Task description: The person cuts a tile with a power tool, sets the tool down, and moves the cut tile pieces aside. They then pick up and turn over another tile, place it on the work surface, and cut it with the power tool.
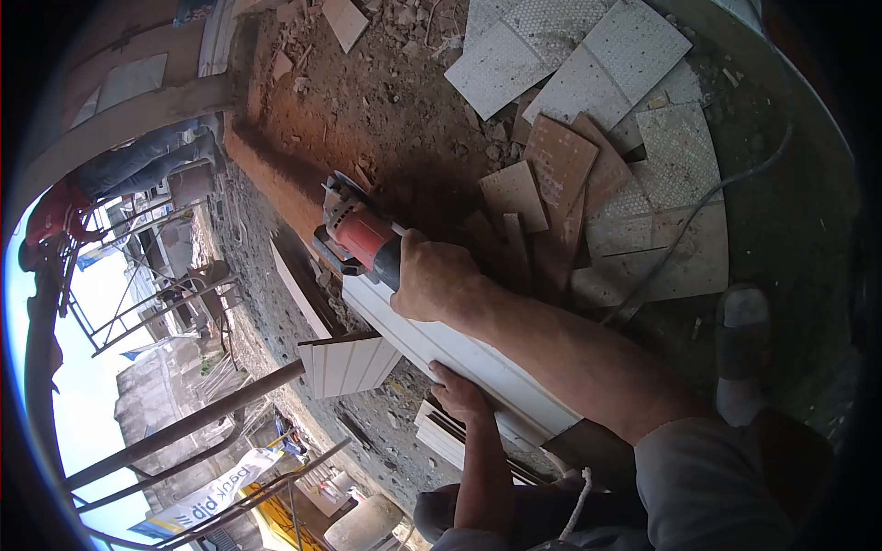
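Observation:
My right hand is wrapped round the rear body of a red and black angle grinder. The grinder's disc end is at the upper left, over reddish dusty ground by the far end of a long white ribbed tile. My left hand rests on the tile's lower edge, nearer to me, with its fingers on the surface; whether they grip the edge is hard to tell. A shorter striped tile piece lies to the left of the long one.
White textured tiles and brown tiles are scattered at the upper right. A cable crosses them. Stacked tiles lie below my left hand. Metal scaffolding stands at left, with a person in red beyond.

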Demonstrator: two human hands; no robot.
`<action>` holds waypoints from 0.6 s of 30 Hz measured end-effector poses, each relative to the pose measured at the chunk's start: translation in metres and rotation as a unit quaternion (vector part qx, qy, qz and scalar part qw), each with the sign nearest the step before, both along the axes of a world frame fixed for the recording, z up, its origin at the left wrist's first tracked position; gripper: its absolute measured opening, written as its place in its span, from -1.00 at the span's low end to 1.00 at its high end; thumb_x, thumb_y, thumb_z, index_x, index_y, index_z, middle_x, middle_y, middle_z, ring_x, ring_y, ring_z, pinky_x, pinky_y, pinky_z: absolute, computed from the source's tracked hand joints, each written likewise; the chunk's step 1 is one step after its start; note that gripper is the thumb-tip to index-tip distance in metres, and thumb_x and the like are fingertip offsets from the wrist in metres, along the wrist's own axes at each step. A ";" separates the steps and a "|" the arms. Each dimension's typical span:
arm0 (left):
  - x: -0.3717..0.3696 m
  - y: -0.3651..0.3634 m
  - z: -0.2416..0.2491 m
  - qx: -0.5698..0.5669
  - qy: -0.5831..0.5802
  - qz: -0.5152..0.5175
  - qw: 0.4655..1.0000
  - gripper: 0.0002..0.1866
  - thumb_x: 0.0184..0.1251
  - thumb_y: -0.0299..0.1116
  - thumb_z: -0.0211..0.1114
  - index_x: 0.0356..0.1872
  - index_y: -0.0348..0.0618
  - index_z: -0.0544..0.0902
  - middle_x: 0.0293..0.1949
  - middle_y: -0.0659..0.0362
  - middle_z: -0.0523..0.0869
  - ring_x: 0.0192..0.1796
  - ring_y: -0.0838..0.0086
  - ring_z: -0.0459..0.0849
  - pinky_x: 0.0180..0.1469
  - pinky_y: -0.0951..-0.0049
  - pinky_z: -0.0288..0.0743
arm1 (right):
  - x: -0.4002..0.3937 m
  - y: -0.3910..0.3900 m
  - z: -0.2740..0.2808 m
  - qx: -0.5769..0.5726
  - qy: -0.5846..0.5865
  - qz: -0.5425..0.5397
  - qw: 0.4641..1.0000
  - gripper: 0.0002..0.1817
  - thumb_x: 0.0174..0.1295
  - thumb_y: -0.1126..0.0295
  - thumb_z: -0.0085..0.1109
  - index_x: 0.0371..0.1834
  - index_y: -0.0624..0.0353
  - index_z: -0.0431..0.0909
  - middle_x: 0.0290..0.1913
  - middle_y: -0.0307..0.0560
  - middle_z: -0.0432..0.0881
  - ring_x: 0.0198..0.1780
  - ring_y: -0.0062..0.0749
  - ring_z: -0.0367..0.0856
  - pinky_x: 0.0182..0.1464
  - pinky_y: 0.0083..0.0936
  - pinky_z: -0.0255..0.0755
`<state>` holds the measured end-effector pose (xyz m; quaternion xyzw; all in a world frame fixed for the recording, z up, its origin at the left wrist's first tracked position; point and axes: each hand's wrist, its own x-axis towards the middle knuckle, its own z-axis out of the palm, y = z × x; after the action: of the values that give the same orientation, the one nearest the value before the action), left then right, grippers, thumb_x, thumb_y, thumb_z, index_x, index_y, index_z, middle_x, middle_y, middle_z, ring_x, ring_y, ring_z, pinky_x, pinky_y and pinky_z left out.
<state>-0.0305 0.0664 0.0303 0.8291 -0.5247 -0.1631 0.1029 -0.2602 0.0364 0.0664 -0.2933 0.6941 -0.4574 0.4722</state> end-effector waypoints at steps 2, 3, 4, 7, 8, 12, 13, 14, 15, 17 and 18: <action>0.002 0.000 -0.001 -0.004 0.005 -0.005 1.000 -0.07 0.42 0.38 -0.12 0.08 -0.57 0.51 0.03 -0.35 0.63 0.06 -0.12 0.64 0.17 0.04 0.47 | 0.000 0.000 0.000 0.000 -0.003 -0.001 1.000 -0.34 0.00 0.26 0.32 0.07 0.52 0.32 -0.18 0.39 0.69 -0.10 0.07 0.76 0.03 -0.23 0.63; 0.002 0.000 -0.001 -0.004 0.005 -0.006 1.000 -0.07 0.42 0.38 -0.12 0.08 -0.57 0.51 0.03 -0.35 0.63 0.06 -0.12 0.64 0.17 0.04 0.47 | 0.001 0.000 -0.001 0.001 -0.002 0.000 1.000 -0.34 0.00 0.26 0.33 0.07 0.52 0.32 -0.18 0.39 0.69 -0.10 0.07 0.76 0.04 -0.23 0.63; 0.000 0.000 0.000 -0.002 0.005 -0.004 1.000 -0.07 0.42 0.38 -0.12 0.08 -0.57 0.51 0.03 -0.36 0.63 0.06 -0.12 0.65 0.17 0.04 0.47 | 0.001 0.000 -0.001 0.001 -0.001 0.000 1.000 -0.34 0.00 0.26 0.33 0.07 0.52 0.32 -0.17 0.39 0.69 -0.09 0.07 0.76 0.04 -0.22 0.62; 0.001 0.000 0.000 -0.002 0.001 -0.003 1.000 -0.08 0.42 0.37 -0.11 0.08 -0.57 0.51 0.03 -0.36 0.63 0.06 -0.13 0.65 0.16 0.04 0.47 | 0.001 0.000 -0.001 0.001 -0.006 0.001 1.000 -0.34 -0.01 0.26 0.33 0.07 0.52 0.32 -0.17 0.39 0.69 -0.09 0.07 0.76 0.05 -0.22 0.62; 0.001 0.000 0.000 -0.002 -0.001 -0.002 1.000 -0.08 0.42 0.37 -0.11 0.08 -0.57 0.51 0.02 -0.37 0.63 0.06 -0.13 0.65 0.16 0.04 0.48 | 0.001 0.000 -0.001 0.001 -0.006 0.002 1.000 -0.34 -0.01 0.26 0.33 0.07 0.52 0.32 -0.17 0.39 0.69 -0.09 0.07 0.76 0.05 -0.22 0.62; 0.004 -0.001 -0.002 -0.007 0.010 -0.006 1.000 -0.09 0.42 0.36 -0.10 0.07 -0.58 0.51 0.01 -0.37 0.63 0.05 -0.14 0.65 0.15 0.03 0.48 | 0.000 0.002 0.000 0.005 -0.006 0.002 1.000 -0.34 0.00 0.27 0.33 0.07 0.51 0.32 -0.17 0.38 0.69 -0.09 0.07 0.76 0.05 -0.21 0.62; 0.004 0.000 -0.002 -0.012 0.009 -0.011 1.000 -0.09 0.42 0.36 -0.10 0.05 -0.58 0.52 0.00 -0.38 0.63 0.04 -0.14 0.65 0.15 0.03 0.48 | 0.000 0.003 0.001 0.005 -0.006 0.004 1.000 -0.34 0.00 0.26 0.33 0.07 0.51 0.32 -0.17 0.38 0.69 -0.09 0.07 0.76 0.05 -0.21 0.62; 0.004 0.000 -0.003 -0.017 0.008 -0.016 1.000 -0.09 0.42 0.36 -0.10 0.03 -0.59 0.53 -0.01 -0.38 0.63 0.04 -0.15 0.65 0.14 0.03 0.48 | 0.000 0.002 0.000 0.006 -0.006 0.004 1.000 -0.34 0.00 0.26 0.33 0.07 0.51 0.32 -0.17 0.38 0.69 -0.09 0.07 0.76 0.05 -0.21 0.62; 0.005 0.000 -0.003 -0.017 0.008 -0.016 1.000 -0.09 0.42 0.36 -0.10 0.03 -0.59 0.53 -0.01 -0.38 0.63 0.04 -0.15 0.65 0.14 0.03 0.48 | 0.001 0.001 0.000 0.008 -0.002 0.003 1.000 -0.34 0.00 0.26 0.33 0.07 0.51 0.32 -0.16 0.38 0.69 -0.09 0.07 0.76 0.05 -0.21 0.62; 0.006 -0.001 -0.004 -0.015 0.009 -0.012 1.000 -0.09 0.42 0.36 -0.09 0.00 -0.59 0.53 -0.03 -0.38 0.64 0.02 -0.15 0.66 0.13 0.03 0.48 | 0.001 0.001 0.000 0.010 0.001 0.003 1.000 -0.35 0.00 0.26 0.33 0.06 0.51 0.32 -0.16 0.38 0.69 -0.08 0.06 0.76 0.05 -0.22 0.62; 0.007 -0.001 -0.005 -0.015 0.008 -0.012 1.000 -0.09 0.42 0.36 -0.09 0.00 -0.59 0.53 -0.03 -0.38 0.64 0.02 -0.15 0.66 0.13 0.03 0.48 | 0.001 0.002 0.000 0.008 0.000 0.004 1.000 -0.35 0.00 0.26 0.33 0.06 0.51 0.32 -0.17 0.38 0.69 -0.08 0.06 0.76 0.05 -0.22 0.62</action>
<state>-0.0237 0.0654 0.0258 0.8196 -0.5363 -0.1636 0.1175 -0.2591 0.0384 0.0661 -0.2919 0.6967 -0.4499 0.4764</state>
